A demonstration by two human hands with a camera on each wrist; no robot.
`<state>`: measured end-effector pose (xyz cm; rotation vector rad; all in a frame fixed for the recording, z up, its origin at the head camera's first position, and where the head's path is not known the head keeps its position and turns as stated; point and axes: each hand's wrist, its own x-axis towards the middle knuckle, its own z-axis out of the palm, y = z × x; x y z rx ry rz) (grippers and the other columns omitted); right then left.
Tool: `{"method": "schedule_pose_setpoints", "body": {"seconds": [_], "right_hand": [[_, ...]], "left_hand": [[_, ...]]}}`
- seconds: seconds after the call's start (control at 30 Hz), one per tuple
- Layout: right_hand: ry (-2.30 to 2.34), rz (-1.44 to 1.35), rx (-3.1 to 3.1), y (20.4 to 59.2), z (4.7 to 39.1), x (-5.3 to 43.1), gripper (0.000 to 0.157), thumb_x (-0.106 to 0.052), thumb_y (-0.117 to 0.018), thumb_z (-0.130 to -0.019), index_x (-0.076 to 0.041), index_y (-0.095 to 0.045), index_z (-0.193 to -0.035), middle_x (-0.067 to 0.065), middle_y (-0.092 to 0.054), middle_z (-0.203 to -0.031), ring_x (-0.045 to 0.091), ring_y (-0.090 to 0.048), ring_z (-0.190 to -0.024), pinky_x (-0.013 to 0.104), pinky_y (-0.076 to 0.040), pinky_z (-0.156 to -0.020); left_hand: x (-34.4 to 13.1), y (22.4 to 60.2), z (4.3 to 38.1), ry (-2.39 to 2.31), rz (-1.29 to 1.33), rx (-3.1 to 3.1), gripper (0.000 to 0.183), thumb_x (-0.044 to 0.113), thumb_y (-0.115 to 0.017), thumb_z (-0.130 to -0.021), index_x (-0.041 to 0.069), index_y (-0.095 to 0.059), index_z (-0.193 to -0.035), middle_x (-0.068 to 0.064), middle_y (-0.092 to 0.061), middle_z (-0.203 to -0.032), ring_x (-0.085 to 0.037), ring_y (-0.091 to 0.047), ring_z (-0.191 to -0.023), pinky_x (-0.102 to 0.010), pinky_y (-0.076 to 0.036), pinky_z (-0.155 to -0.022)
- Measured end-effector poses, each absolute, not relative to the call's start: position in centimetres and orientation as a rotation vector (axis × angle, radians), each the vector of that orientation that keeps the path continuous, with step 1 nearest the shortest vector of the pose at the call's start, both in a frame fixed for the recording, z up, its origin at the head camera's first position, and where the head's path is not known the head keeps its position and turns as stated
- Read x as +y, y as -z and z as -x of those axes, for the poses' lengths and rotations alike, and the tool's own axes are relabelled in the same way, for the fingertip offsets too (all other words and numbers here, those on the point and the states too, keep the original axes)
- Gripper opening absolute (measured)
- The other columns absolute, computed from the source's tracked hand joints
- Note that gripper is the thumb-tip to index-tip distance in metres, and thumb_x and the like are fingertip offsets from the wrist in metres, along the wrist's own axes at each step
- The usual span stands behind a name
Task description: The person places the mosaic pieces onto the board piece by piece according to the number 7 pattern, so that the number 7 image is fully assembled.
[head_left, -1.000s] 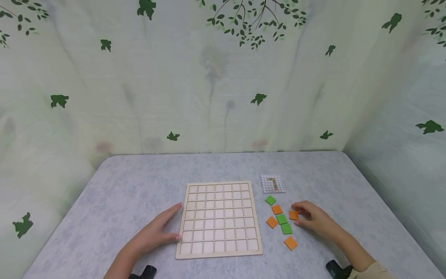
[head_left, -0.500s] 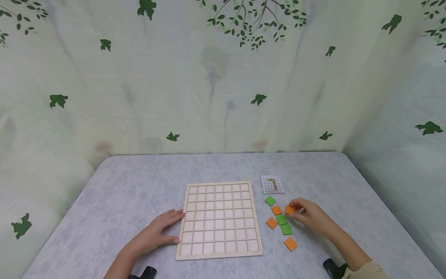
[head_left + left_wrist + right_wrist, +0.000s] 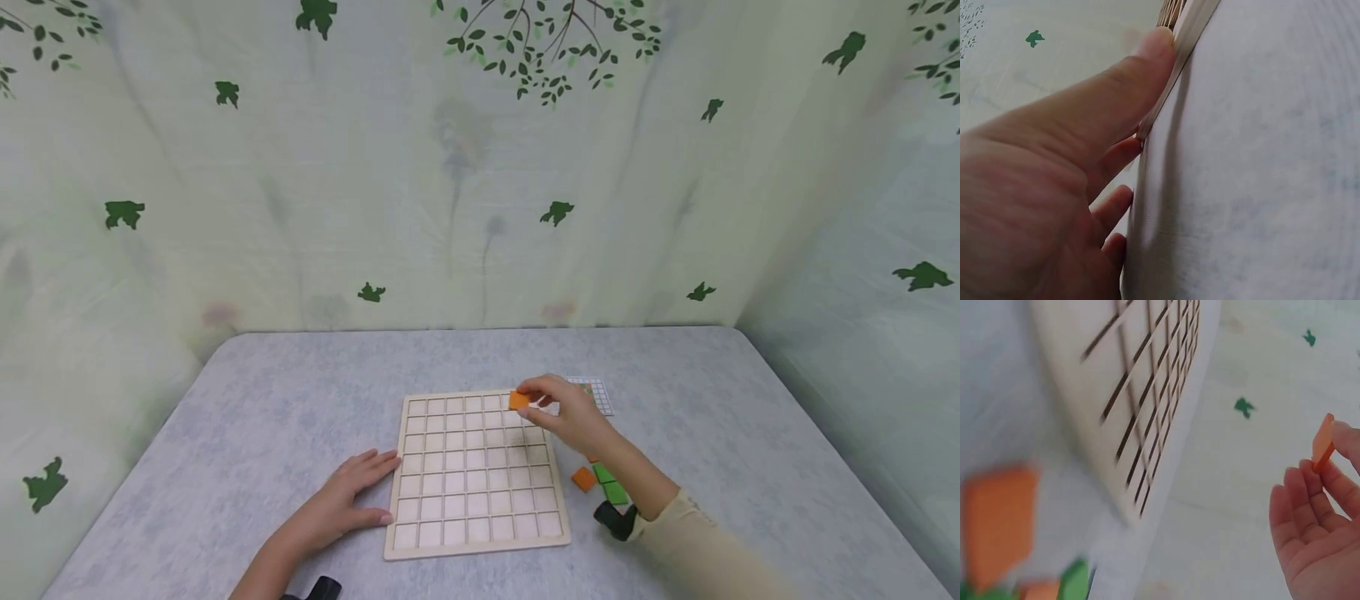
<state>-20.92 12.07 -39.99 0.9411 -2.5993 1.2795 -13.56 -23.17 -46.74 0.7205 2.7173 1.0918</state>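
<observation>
A pale wooden grid board (image 3: 480, 482) lies on the table. My left hand (image 3: 347, 493) rests at its left edge, with straight fingers and the thumb tip touching the rim, as the left wrist view (image 3: 1054, 144) also shows. Over the far right part of the board, my right hand (image 3: 573, 414) pinches an orange square tile (image 3: 518, 401) between thumb and fingers. In the right wrist view the tile (image 3: 1323, 444) is seen nearly edge-on, its remaining fingers spread below. A printed pattern card (image 3: 597, 393) is partly hidden behind the right hand.
Right of the board lie loose tiles, among them an orange tile (image 3: 583, 479) and a green tile (image 3: 616, 493); the right forearm hides others. A pale leaf-printed curtain (image 3: 465, 208) hangs behind the table (image 3: 315, 367).
My right hand has carried the orange tile left and away from the loose tiles to above the board's far right part. The board has shifted slightly right; the left hand stays at its edge.
</observation>
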Motion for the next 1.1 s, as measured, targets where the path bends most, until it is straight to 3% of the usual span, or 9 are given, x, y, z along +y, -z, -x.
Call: {"method": "schedule_pose_setpoints", "body": {"seconds": [0.37, 0.67, 1.1], "right_hand": [[-1.585, -0.884, -2.63, 43.5, 23.8, 4.7, 0.032, -0.014, -0.064, -0.084, -0.001, -0.06, -0.113, 0.004, -0.059, -0.103, 0.014, -0.057, -0.088, 0.024, -0.047, -0.075], [-1.414, -0.862, -2.844, 45.8, 24.5, 3.2, 0.024, -0.017, -0.064, -0.085, -0.008, -0.063, -0.107, -0.003, -0.057, -0.092, 0.008, -0.053, -0.08, 0.021, -0.045, -0.069], [-1.311, -0.829, -2.901, 45.6, 23.9, 2.5, 0.02, -0.015, -0.064, -0.084, -0.01, -0.065, -0.104, -0.001, -0.05, -0.091, 0.013, -0.045, -0.076, 0.024, -0.042, -0.067]], "left_hand": [[-22.9, 46.7, 13.6, -1.12, -0.651, 2.662, 0.079, 0.047, -0.066, -0.073, 0.007, -0.041, -0.136, -0.012, -0.034, -0.14, -0.037, -0.026, -0.127, -0.056, -0.023, -0.097], [-23.0, 46.7, 13.6, -1.117, -0.657, 2.674, 0.078, 0.046, -0.067, -0.073, 0.005, -0.041, -0.135, -0.013, -0.035, -0.139, -0.039, -0.027, -0.126, -0.057, -0.023, -0.097], [-23.0, 46.6, 13.7, -1.124, -0.622, 2.646, 0.078, 0.045, -0.067, -0.074, 0.006, -0.04, -0.136, -0.012, -0.033, -0.141, -0.038, -0.025, -0.127, -0.057, -0.023, -0.097]]}}
